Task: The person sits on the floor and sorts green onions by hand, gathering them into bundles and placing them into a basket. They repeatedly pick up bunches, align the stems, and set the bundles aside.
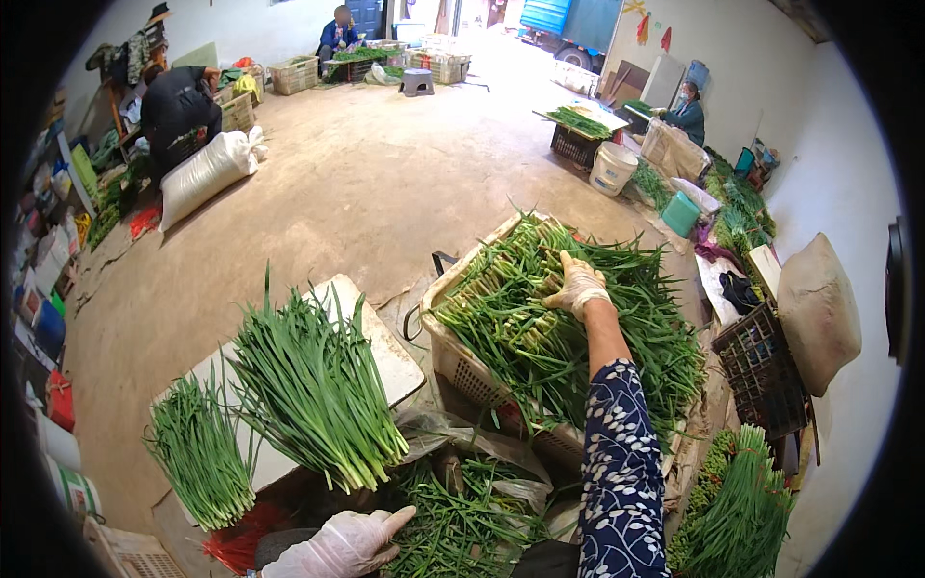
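My gloved right hand point(579, 286) reaches over a plastic crate point(470, 361) heaped with garlic chives point(506, 282). Its fingers are spread and rest on the cut pale ends of the bundles; whether they grip any stalks cannot be seen. Low in the picture, my gloved left hand point(347, 542) holds nothing visible, with its index finger pointing out beside loose green leaves point(462, 520). Beyond it stands a white board point(390, 361) bearing a large pile of garlic chives point(314, 390) and a smaller pile point(199, 451), their cut ends towards me.
Tied chive bundles point(744, 513) lie at the lower right near a black crate point(762, 372). Red ties point(242, 538) hang below the board. A white bucket point(613, 168) and a full sack point(209, 177) stand farther off. Three other people work around the room.
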Available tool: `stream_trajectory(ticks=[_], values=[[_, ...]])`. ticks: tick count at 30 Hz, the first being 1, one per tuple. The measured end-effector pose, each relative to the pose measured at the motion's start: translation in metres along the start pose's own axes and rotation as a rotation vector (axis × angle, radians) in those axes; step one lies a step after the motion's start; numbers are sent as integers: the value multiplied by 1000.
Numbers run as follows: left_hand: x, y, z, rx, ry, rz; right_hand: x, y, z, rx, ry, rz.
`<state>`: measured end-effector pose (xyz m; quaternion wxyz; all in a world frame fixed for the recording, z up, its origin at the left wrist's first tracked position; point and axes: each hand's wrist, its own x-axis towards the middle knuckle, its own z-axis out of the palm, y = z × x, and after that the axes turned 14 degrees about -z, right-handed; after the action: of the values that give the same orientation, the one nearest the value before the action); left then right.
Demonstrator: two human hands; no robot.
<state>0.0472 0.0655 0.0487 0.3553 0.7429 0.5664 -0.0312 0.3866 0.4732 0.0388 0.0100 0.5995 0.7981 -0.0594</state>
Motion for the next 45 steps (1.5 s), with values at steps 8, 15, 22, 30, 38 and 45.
stream_trajectory(ticks=[8, 15, 22, 30, 38, 45], values=[[7, -1, 5, 150, -61, -58, -19, 5, 13, 52, 140, -43], [13, 5, 18, 218, -110, -85, -76, 102, -14, 1146, 652, -208], [23, 16, 29, 265, -165, -102, -111, 136, -16, 1344, 672, -322], [91, 60, -4, 56, 69, 205, -154, 133, -37, 1302, 574, -355], [256, 186, -8, 42, 515, 364, -190, 105, -37, 1361, 445, -420], [370, 175, 28, 375, 418, 82, -240, 115, -49, 1112, 857, -340]])
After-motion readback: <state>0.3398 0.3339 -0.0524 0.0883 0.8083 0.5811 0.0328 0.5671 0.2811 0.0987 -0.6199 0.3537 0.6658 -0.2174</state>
